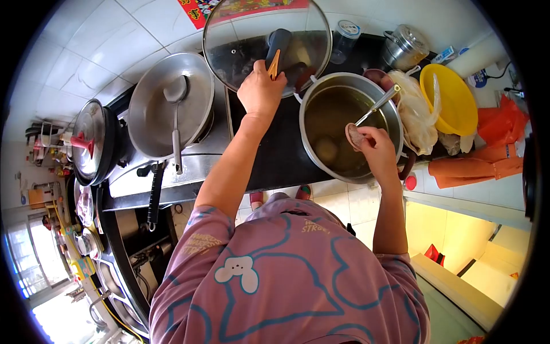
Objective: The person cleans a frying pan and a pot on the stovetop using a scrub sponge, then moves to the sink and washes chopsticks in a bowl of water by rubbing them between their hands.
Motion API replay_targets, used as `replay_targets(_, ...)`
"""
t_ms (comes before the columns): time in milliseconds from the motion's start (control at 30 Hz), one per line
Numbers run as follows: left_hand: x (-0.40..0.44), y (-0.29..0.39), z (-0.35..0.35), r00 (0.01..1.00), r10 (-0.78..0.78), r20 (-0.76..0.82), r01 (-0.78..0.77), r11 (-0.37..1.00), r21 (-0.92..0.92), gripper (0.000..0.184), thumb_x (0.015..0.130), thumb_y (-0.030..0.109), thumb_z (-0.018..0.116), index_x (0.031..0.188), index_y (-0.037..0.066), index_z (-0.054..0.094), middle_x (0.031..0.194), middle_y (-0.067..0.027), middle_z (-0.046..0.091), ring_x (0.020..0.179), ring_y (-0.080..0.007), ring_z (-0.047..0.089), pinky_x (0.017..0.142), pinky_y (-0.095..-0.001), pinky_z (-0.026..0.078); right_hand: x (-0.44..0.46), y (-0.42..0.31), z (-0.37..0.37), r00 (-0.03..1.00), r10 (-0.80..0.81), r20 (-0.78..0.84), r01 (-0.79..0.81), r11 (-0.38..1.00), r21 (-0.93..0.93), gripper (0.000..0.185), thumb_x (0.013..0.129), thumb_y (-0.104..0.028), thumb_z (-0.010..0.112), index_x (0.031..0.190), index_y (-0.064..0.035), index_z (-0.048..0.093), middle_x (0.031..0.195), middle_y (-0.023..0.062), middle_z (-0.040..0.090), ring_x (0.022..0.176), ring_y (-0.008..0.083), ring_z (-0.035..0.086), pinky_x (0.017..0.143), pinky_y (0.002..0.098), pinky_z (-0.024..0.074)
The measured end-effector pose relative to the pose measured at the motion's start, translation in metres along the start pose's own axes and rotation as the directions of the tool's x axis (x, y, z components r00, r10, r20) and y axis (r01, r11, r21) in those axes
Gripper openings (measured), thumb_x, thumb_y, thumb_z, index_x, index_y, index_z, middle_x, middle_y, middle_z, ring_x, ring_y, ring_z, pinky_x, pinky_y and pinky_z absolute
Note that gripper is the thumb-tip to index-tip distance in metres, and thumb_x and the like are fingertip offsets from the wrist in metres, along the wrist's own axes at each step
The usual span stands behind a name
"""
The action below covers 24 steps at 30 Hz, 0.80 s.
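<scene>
My left hand is closed at the black and orange handle of a large glass lid. The lid stands tilted near the tiled wall. Over the big metal pot, my right hand pinches a small round disc with a pale rim and brown speckled face; its kind is unclear. Brownish liquid fills part of the pot, with a pale rounded shape in it. A metal-handled utensil leans across the pot's right rim, its lower end hidden by the liquid or the disc.
Left of the pot, a wide pan holds a ladle on the stove. A lidded black pot stands farther left. On the right are a plastic bag, yellow basin, orange cloth and clear jar.
</scene>
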State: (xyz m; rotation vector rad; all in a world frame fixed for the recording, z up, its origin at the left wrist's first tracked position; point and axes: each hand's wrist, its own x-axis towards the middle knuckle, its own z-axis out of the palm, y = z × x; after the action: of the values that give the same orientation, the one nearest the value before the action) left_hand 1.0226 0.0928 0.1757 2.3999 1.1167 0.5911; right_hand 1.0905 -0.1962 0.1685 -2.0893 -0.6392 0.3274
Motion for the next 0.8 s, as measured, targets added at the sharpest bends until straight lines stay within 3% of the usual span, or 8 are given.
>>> replay_targets(267,0.000,-0.009,-0.076,0.961,-0.165,-0.222,0.096,0.951,-0.293,0.047,0.077,0.036,0.073,0.105,0.001,0.058,0.087,-0.0180,0.069,0.086,-0.0388,0.066,0.078,-0.0449,0.050,0.017,0.004,0.018,0.995,-0.092,-0.022,0.092,0.995,-0.028,0.022,0.086,-0.001,0.058,0.106,-0.0051,0.066,0.095,0.0130,0.061,0.082,0.0234,0.063,0.075,0.0324,0.0515)
replay_targets(333,0.010,-0.027,-0.086,0.942,-0.301,-0.149,0.188,0.839,-0.511,0.046,0.076,0.027,0.078,0.102,-0.006,0.059,0.085,-0.0117,0.065,0.082,-0.0251,0.062,0.076,-0.0370,0.048,0.017,-0.008,0.023,0.995,-0.096,-0.030,0.096,0.995,-0.024,0.022,0.086,-0.001,0.059,0.106,-0.0050,0.066,0.095,0.0129,0.061,0.082,0.0228,0.063,0.075,0.0320,0.0516)
replay_targets(367,0.019,-0.043,-0.077,0.928,-0.304,-0.215,0.104,0.766,-0.635,0.035,0.077,0.020,0.077,0.092,-0.004,0.058,0.078,-0.0060,0.058,0.067,-0.0163,0.054,0.060,-0.0316,0.045,0.017,-0.013,0.023,0.996,-0.091,-0.016,0.090,0.994,-0.059,0.022,0.086,-0.002,0.059,0.106,-0.0048,0.066,0.095,0.0127,0.061,0.082,0.0223,0.063,0.075,0.0319,0.0518)
replay_targets(400,0.021,-0.052,-0.080,0.925,-0.310,-0.221,0.105,0.765,-0.635,0.035,0.077,0.020,0.077,0.092,-0.004,0.058,0.078,-0.0060,0.058,0.067,-0.0163,0.054,0.060,-0.0316,0.045,0.017,-0.017,0.025,0.996,-0.085,-0.002,0.085,0.992,-0.095,0.021,0.086,-0.002,0.059,0.106,-0.0045,0.066,0.095,0.0125,0.062,0.082,0.0217,0.064,0.075,0.0318,0.0521)
replay_targets(500,0.026,-0.076,-0.085,0.866,-0.496,-0.061,0.193,0.445,-0.875,0.022,0.078,0.012,0.074,0.084,0.004,0.054,0.069,-0.0008,0.051,0.047,-0.0055,0.035,0.042,-0.0243,0.024,0.021,-0.014,0.029,0.997,-0.076,0.009,0.076,0.996,-0.042,0.021,0.086,-0.002,0.060,0.106,-0.0037,0.066,0.095,0.0118,0.061,0.082,0.0207,0.063,0.075,0.0316,0.0522)
replay_targets(533,0.027,-0.085,-0.085,0.862,-0.502,-0.067,0.190,0.443,-0.876,0.022,0.078,0.012,0.074,0.084,0.004,0.054,0.069,-0.0008,0.051,0.047,-0.0055,0.035,0.042,-0.0243,0.024,0.021,-0.015,0.030,0.996,-0.083,0.015,0.084,0.996,-0.043,0.021,0.086,-0.002,0.060,0.106,-0.0037,0.066,0.095,0.0118,0.061,0.082,0.0207,0.063,0.075,0.0316,0.0522)
replay_targets(600,0.027,-0.102,-0.086,0.833,-0.552,-0.030,0.192,0.340,-0.920,0.033,0.076,0.011,0.074,0.097,-0.003,0.053,0.089,-0.0083,0.059,0.078,-0.0171,0.056,0.073,-0.0318,0.045,0.021,-0.015,0.031,0.996,-0.089,0.005,0.089,0.994,-0.056,0.021,0.086,-0.002,0.060,0.106,-0.0031,0.066,0.094,0.0111,0.061,0.080,0.0205,0.062,0.075,0.0313,0.0521)
replay_targets(800,0.038,-0.115,-0.103,0.774,-0.633,0.027,0.242,0.257,-0.936,0.027,0.078,0.011,0.073,0.093,-0.002,0.054,0.078,-0.0063,0.056,0.060,-0.0139,0.050,0.054,-0.0315,0.039,0.029,0.001,0.036,0.994,-0.103,0.020,0.104,0.994,-0.038,0.022,0.085,-0.002,0.061,0.106,-0.0036,0.067,0.093,0.0109,0.061,0.078,0.0201,0.061,0.073,0.0314,0.0511)
